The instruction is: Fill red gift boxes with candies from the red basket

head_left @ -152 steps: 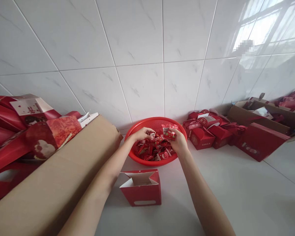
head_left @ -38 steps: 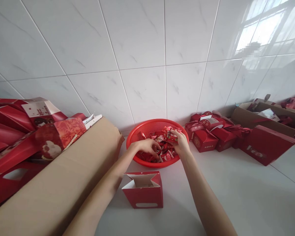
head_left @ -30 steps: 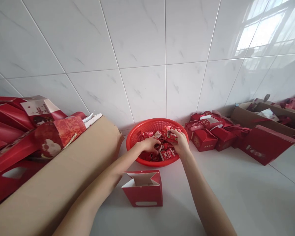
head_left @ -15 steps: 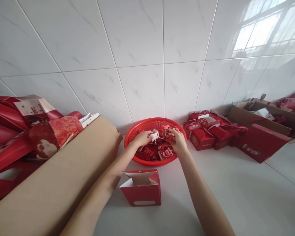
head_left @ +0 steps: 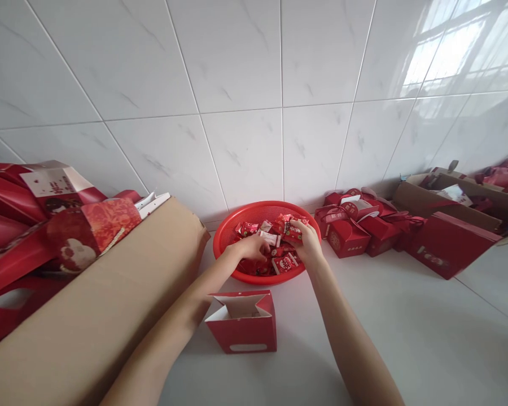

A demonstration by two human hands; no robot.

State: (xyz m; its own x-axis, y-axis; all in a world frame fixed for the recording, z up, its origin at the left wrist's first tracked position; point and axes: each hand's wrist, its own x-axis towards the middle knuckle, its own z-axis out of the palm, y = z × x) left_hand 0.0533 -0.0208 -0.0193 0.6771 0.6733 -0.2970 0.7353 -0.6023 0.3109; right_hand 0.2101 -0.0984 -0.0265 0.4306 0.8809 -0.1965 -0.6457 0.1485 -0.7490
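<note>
A red plastic basket (head_left: 226, 232) by the tiled wall holds several wrapped candies. My left hand (head_left: 254, 248) reaches down into its left-middle part, fingers curled among the candies; what its fingertips grip, if anything, is hidden. A white-and-red candy (head_left: 270, 239) lies just beyond those fingers. At the basket's right side, my right hand (head_left: 307, 239) is closed on red candy packets (head_left: 288, 226). In front of the basket a red paper box (head_left: 248, 332) stands upright with its top open.
A large cardboard box (head_left: 122, 282) with red boxes and bags (head_left: 21, 208) takes up the left. Small red gift boxes (head_left: 349, 238) stand right of the basket, beside a larger red box (head_left: 449, 245) and an open carton (head_left: 427, 198).
My left hand has moved slightly right and down in the basket and let go of the white-and-red candy. My right hand stays nearly still with its packets.
</note>
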